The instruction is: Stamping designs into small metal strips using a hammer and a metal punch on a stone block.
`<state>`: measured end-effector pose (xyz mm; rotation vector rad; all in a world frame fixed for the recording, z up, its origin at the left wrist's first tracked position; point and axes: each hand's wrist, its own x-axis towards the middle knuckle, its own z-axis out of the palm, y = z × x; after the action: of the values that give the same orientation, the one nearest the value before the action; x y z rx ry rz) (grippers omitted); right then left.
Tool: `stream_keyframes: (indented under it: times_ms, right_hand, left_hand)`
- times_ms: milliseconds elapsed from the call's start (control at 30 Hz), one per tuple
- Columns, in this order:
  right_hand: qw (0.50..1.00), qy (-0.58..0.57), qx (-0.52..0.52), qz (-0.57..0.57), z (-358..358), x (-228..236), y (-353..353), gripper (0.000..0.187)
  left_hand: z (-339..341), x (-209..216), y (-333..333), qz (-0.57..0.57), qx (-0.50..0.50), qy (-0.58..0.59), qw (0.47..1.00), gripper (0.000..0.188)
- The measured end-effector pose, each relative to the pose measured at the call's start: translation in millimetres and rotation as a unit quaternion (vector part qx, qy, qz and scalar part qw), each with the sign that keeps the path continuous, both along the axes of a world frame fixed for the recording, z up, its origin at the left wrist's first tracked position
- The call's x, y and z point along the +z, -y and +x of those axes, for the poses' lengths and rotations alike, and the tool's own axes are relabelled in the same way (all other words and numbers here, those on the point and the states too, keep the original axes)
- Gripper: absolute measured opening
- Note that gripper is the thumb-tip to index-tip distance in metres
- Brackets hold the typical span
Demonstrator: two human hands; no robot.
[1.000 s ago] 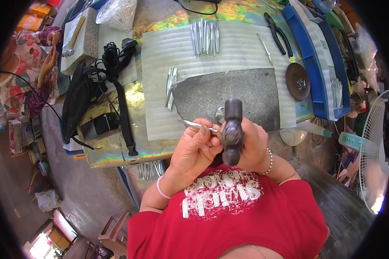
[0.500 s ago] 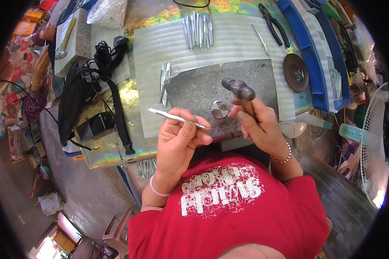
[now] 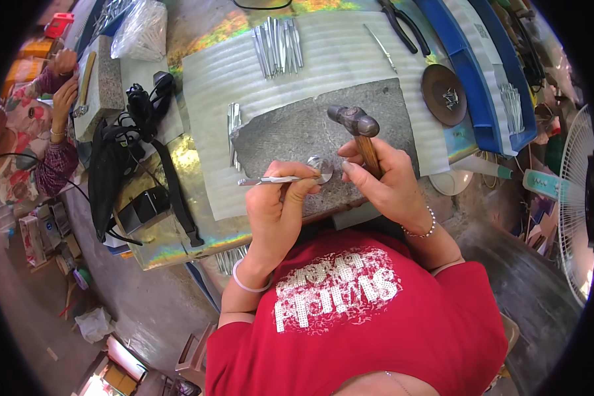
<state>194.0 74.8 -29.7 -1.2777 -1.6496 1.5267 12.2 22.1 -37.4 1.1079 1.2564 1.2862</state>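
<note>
My left hand (image 3: 274, 208) pinches a slim silver metal tool (image 3: 270, 179), held nearly level. Its right end lies at a small round shiny metal block (image 3: 315, 161) on the grey stone slab (image 3: 284, 129). In my right hand (image 3: 396, 188) is a hammer (image 3: 354, 121), its wooden handle in the palm and its head raised over the slab. The right thumb and forefinger come close together beside the block; whether they pinch something tiny, I cannot tell. Similar slim silver pieces lie in a bundle (image 3: 277, 49) beyond the slab and a smaller bundle (image 3: 235, 135) at its left.
At the right are a brown dish (image 3: 432, 99) with small metal bits, black-handled pliers (image 3: 406, 30), a thin pointed tool (image 3: 381, 48) and a blue tray (image 3: 465, 72). A black strapped bag (image 3: 109, 175) lies left. A co-worker's hand (image 3: 63, 99) is near another stone block (image 3: 105, 82).
My left hand has brought the slim tool's right end up to the round block, and the tool now lies more level. The right hand still holds the hammer. The whole view has shifted slightly.
</note>
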Motion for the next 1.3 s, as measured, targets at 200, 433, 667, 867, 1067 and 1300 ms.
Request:
stream_keyframes:
  times_ms: [200, 433, 667, 867, 1067, 1300]
  right_hand:
    - [1.0, -0.008, -0.002, 0.007, 0.8, -2.6, -0.6, 0.019]
    - [1.0, -0.008, -0.002, 0.007, 1.3, -1.1, -0.1, 0.02]
    - [0.998, -0.038, -0.039, 0.045, -1.8, -8.6, 1.6, 0.022]
    - [0.997, -0.037, -0.042, 0.049, -2.7, -7.9, 2.1, 0.021]
    - [0.998, -0.026, -0.038, 0.041, -2.3, -7.3, 2.1, 0.021]
    - [0.997, -0.032, -0.042, 0.061, -1.7, -9.4, 2.2, 0.02]
  left_hand:
    - [0.7, -2.5, -1.8, 0.019, -0.002, -0.047, 0.999, 0.004]
    - [-0.8, 0.0, -3.3, 0.016, -0.009, -0.06, 0.998, 0.004]
    - [-4.8, -0.4, -1.9, -0.008, -0.039, -0.058, 0.998, 0.005]
    - [-0.3, 0.4, -1.9, -0.018, 0.004, -0.013, 1.0, 0.004]
    - [-2.1, 0.8, -1.6, 0.0, -0.027, -0.078, 0.997, 0.006]
    - [-4.8, 6.3, -6.2, 0.003, -0.063, -0.122, 0.991, 0.006]
